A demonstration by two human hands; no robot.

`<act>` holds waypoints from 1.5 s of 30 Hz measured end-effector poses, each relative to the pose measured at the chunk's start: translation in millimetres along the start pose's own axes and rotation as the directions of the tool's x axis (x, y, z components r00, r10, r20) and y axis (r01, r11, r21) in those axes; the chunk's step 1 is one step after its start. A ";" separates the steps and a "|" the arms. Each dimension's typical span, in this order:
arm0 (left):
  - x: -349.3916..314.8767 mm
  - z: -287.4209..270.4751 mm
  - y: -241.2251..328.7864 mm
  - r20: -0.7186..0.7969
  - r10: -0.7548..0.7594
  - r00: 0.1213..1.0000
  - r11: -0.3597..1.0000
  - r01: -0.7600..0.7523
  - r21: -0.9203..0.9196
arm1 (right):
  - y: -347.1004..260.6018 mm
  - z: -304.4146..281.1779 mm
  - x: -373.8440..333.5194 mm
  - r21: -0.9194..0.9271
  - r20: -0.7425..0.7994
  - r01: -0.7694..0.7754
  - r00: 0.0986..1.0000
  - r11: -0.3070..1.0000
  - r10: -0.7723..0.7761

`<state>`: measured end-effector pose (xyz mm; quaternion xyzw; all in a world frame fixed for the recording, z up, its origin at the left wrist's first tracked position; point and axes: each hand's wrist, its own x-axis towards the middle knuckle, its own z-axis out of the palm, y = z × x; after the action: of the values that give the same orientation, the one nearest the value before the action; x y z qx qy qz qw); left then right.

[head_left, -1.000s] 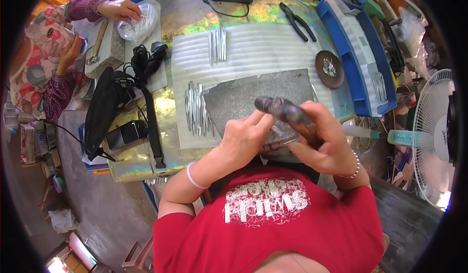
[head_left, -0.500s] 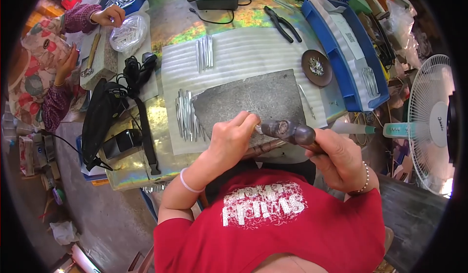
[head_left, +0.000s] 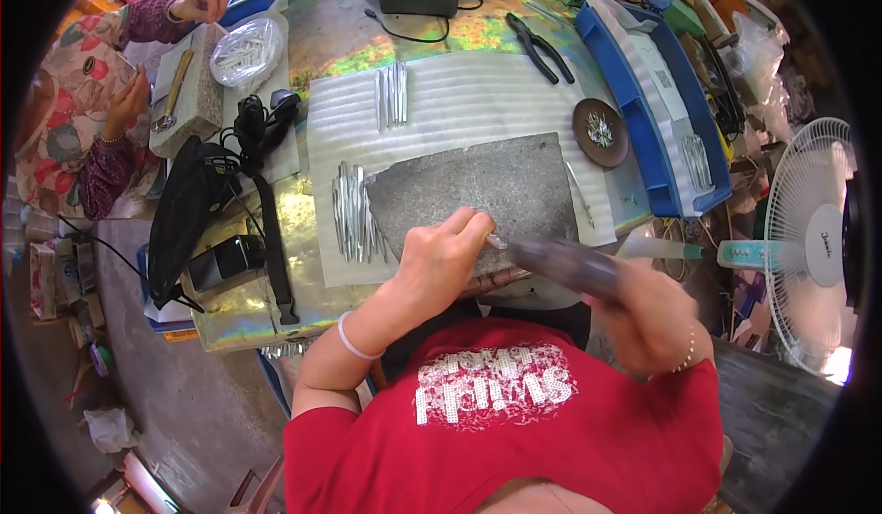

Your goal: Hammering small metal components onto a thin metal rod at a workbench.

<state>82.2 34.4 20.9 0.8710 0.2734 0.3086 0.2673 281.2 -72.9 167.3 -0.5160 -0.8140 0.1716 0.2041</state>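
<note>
My left hand is closed at the near edge of a dark grey stone slab. A small shiny metal piece pokes out from its fingertips over the stone. Close by on the right, my right hand grips a hammer, whose head is smeared by motion and hangs beside the metal piece. Left of the slab lies a loose bunch of thin silvery metal strips. Beyond it, a neater row of strips rests on a white foam sheet.
A brown dish of metal bits, pliers and a blue tray lie right. A fan stands far right. Left are a black bag and a co-worker's hand above a plastic-lined bowl.
The hammer has shifted slightly right and towards me, and is now blurred. My left hand keeps its pinch on the slab. The co-worker's far hand has lifted away from the bowl.
</note>
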 end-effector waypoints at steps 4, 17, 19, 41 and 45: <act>3.1 0.5 3.5 0.017 0.045 0.999 0.999 -0.045 -0.005 | -27.7 -28.5 -11.2 -0.342 0.235 -0.063 0.960 0.938 0.151; 9.0 -0.7 4.5 0.034 0.061 0.998 0.998 -0.061 -0.008 | -28.3 -30.8 4.8 -0.309 0.180 -0.111 0.968 0.944 0.173; -0.2 -2.6 -0.2 0.037 0.035 0.999 0.999 -0.036 0.010 | -0.9 -0.2 13.3 -0.057 0.137 -0.067 0.988 0.996 0.074; 3.0 -36.1 11.3 0.303 -0.473 0.827 -0.076 0.304 -0.950 | 122.0 85.5 3.5 0.005 -0.326 -0.523 0.805 0.852 0.496; 5.0 -36.6 18.9 0.283 -0.502 0.817 0.179 0.418 -0.891 | 170.7 97.6 -19.2 -0.086 -0.287 -0.621 0.764 0.779 0.578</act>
<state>66.4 35.0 59.2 0.4230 0.3060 0.3436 0.7806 370.2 -27.3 -3.0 -0.7826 -0.5857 0.0904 0.1909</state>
